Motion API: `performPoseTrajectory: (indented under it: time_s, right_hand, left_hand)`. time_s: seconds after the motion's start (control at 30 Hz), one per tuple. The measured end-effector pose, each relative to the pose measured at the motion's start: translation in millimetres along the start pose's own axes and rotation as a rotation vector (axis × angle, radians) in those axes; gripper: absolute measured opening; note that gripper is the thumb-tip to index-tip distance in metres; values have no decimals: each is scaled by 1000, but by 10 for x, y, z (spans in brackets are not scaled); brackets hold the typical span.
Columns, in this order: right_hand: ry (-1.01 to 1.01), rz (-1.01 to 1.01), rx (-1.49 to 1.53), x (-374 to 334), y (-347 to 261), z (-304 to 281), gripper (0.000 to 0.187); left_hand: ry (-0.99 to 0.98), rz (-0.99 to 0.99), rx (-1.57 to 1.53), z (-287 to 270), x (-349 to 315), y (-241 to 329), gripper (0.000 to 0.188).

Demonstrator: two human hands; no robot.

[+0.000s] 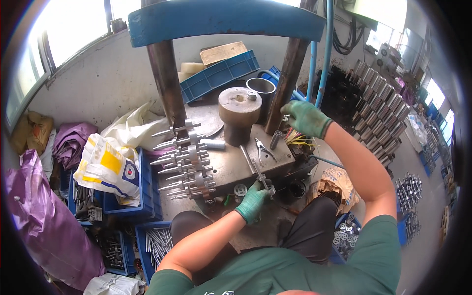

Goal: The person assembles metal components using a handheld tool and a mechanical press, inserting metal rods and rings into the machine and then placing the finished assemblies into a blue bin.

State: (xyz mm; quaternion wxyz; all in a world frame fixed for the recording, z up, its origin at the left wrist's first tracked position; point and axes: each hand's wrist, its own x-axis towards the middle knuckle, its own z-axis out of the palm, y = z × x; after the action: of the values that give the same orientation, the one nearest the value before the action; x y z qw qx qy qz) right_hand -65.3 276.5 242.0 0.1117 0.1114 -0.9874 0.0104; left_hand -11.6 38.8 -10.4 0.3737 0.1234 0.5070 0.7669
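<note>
My left hand (253, 202), in a green glove, is closed on a metal shaft with a wider end (265, 184) at the near edge of the steel press bed (223, 169). My right hand (307, 119), gloved too, is raised beside the right press column with its fingertips pinched on a small metal piece (285, 118), too small to name. Between the hands lie pliers (264, 149), a steel rod (248, 159) and a short, upright metal cylinder (276, 139). Behind them stands a thick round steel block (240, 108) with a central hole and a small metal ring (251, 95) on its top.
Shafts with round discs (189, 164) are stacked at the bed's left. A grey cylinder (212, 144) lies beside them. Steel columns (167, 78) carry a blue crossbeam (226, 22). Blue crates (153, 191) stand left; a crate of small wheels (347, 236) sits by my right knee.
</note>
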Motion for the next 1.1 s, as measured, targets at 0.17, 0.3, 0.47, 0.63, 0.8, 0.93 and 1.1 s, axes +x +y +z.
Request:
performPoseTrajectory:
  time_s: [0.17,0.3,0.47,0.63,0.8,0.93,1.1]
  right_hand:
    - [-309,166,-162,-1300,464,-204,34]
    - [-481,317,-71,-2160,481,-628,45]
    - [-536,307,71,-2613,460,-703,52]
    - [-646,326,44,-2569,520,-668,57]
    - [-747,307,62,-2538,591,-640,58]
    - [-700,292,66,-2591,594,-645,52]
    - [-630,282,56,-2590,531,-610,47]
  left_hand:
    - [-21,107,19,29,-215,318,54]
    - [34,556,68,99,-89,763,63]
    - [146,854,277,230,413,1837,53]
    - [241,938,453,156,1199,2571,43]
    - [345,919,606,29,1617,2720,49]
    - [291,857,440,105,1633,2643,50]
    - [256,818,511,108,1655,2685,52]
